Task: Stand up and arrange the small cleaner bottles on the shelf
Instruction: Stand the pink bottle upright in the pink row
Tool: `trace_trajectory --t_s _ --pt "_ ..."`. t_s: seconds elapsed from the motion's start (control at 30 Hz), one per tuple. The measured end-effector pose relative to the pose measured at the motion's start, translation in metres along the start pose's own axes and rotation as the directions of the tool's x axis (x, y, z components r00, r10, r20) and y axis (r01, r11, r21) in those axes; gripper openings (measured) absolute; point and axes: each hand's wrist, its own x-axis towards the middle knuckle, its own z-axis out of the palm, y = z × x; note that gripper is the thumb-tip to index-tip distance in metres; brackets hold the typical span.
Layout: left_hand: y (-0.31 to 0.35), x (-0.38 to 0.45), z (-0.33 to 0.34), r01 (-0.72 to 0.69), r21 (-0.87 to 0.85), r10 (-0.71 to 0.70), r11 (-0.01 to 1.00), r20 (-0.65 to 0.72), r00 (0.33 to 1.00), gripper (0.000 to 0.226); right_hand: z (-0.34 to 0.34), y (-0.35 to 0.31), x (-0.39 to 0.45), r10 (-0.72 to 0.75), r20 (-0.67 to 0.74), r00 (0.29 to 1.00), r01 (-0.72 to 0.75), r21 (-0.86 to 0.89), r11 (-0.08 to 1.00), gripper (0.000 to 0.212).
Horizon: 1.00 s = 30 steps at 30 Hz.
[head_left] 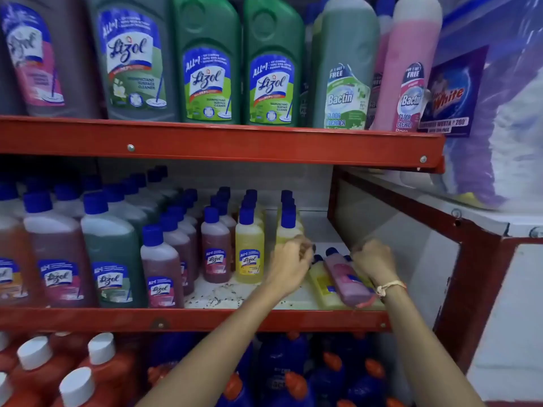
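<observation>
Both hands (332, 265) curled, toppled small bottles (340, 277) lying between them

Head camera looks forward and slightly down, close to the middle shelf (205, 320).

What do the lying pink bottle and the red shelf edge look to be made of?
Lying pink bottle: likely translucent plastic, since the pink liquid shows through; glossy printed label; opaque blue cap.
Red shelf edge: probably painted metal, given its smooth, slightly shiny red coat and bolt heads.

Red-edged shelf (205, 320) carries upright bottle rows (217, 248) and toppled bottles (346, 277).
</observation>
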Motion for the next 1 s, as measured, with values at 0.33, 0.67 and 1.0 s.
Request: trace_trajectory --t_s 0.33,0.67,1.0 --pt "-0.015 0.045 0.055 0.527 -0.288 -0.423 0.800 0.352 0.835 0.017 -0.007 0.016 0.007 0.160 0.434 0.886 -0.341 0.379 0.860 0.022" --pt "-0.013 0.026 0.029 0.451 -0.563 -0.343 0.693 0.293 0.892 0.038 -0.014 0.012 0.000 -0.004 0.452 0.892 -0.287 0.573 0.768 0.049" --pt "-0.057 -0.010 -0.051 0.200 -0.571 -0.197 0.797 0.068 0.978 0.042 0.020 -0.051 -0.041 -0.213 0.383 0.899 -0.183 0.770 0.612 0.049"
